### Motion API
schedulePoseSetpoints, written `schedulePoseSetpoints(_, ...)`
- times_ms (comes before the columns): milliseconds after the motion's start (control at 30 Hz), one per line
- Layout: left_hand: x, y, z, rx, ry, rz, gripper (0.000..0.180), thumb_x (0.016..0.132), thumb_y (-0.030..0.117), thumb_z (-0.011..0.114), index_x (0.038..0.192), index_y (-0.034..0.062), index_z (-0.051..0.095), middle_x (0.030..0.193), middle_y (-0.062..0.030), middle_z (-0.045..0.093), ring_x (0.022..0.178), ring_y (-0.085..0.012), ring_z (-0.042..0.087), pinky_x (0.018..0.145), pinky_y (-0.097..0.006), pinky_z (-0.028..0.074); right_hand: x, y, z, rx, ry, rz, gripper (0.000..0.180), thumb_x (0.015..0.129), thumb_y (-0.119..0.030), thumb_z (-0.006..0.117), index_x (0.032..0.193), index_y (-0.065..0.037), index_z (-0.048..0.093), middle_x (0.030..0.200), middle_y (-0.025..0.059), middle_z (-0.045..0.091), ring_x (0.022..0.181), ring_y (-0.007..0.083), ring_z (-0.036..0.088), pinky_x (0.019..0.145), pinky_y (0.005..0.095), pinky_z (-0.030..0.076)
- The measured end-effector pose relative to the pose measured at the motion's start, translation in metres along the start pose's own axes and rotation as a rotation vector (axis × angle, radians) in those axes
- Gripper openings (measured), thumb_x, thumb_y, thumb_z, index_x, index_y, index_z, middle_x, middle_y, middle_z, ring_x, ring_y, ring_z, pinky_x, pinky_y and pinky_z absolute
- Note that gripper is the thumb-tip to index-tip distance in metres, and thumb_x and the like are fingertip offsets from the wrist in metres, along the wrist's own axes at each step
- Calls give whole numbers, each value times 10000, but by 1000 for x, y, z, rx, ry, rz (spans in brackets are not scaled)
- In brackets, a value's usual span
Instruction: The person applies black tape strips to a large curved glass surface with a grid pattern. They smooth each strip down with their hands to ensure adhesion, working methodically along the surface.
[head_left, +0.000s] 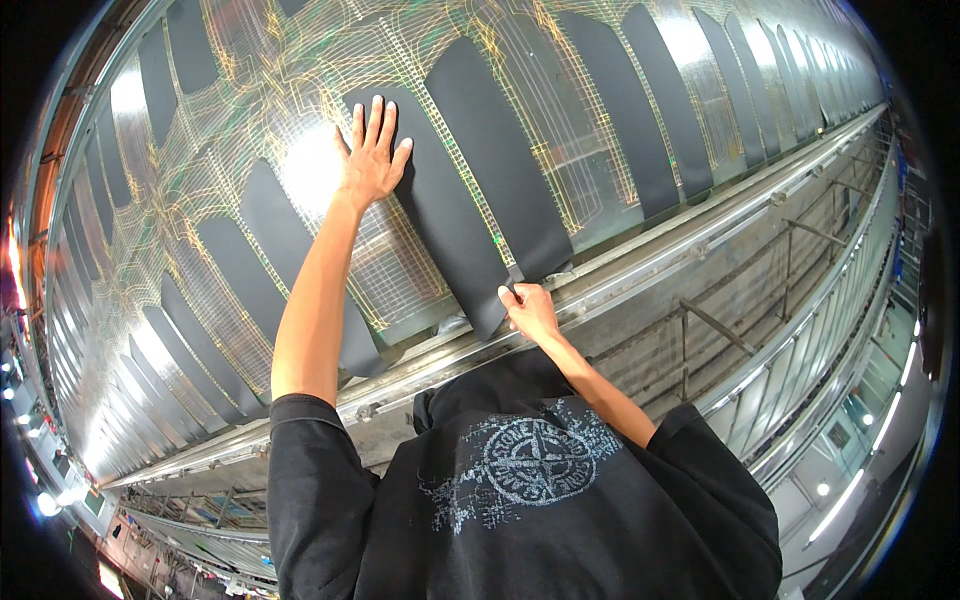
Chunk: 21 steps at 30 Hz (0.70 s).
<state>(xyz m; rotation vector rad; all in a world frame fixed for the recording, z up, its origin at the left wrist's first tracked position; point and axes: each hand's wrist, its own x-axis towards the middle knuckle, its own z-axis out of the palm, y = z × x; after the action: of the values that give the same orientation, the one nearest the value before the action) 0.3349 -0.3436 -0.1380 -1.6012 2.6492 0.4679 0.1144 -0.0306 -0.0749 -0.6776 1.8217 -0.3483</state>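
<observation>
My left hand (372,165) lies flat with fingers spread on the upper end of a long matte black cut piece (440,215), probably cloth. The lower end of that piece reaches the near edge of a long shiny table (605,215). My right hand (532,312) is closed beside this lower end. A small grey tab (515,272) shows just above its fist; what the fingers grip is hidden. A second black piece (500,150) lies to the right, with a line-marked strip (455,160) between the two.
More black pieces (610,110) lie in rows along the table, among yellow, green and white lines. A metal rail (690,245) runs along the near edge. Beyond it, to the right, are a metal frame (720,325) and another long rail. Bright lamp reflections cover parts of the surface.
</observation>
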Motion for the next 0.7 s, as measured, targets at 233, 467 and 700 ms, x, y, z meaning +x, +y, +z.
schedulePoseSetpoints(233,0,2,-1,-2,-17,-6,756,1107,572,353,1738,202,161,1817,-55,90,1666,-375,29,1256,-761,32,1,1,1,-24,5,-2,487,1061,-372,668,724,-25,614,560,55,631,444,128,614,396,326,437)
schedulePoseSetpoints(467,-1,14,-8,151,-19,-31,725,1125,547,331,1733,180,183,1815,-52,103,1669,-348,48,1290,-701,82,8,15,4,-145,56,-47,507,1036,-378,704,690,-21,603,566,74,621,488,175,606,499,388,459)
schedulePoseSetpoints(700,-43,76,14,-70,210,25,682,1128,393,390,1668,-11,292,1774,-203,191,1648,-417,121,1308,-645,79,8,12,3,-187,120,-35,545,977,-434,773,671,-17,600,557,83,567,534,173,504,550,412,428)
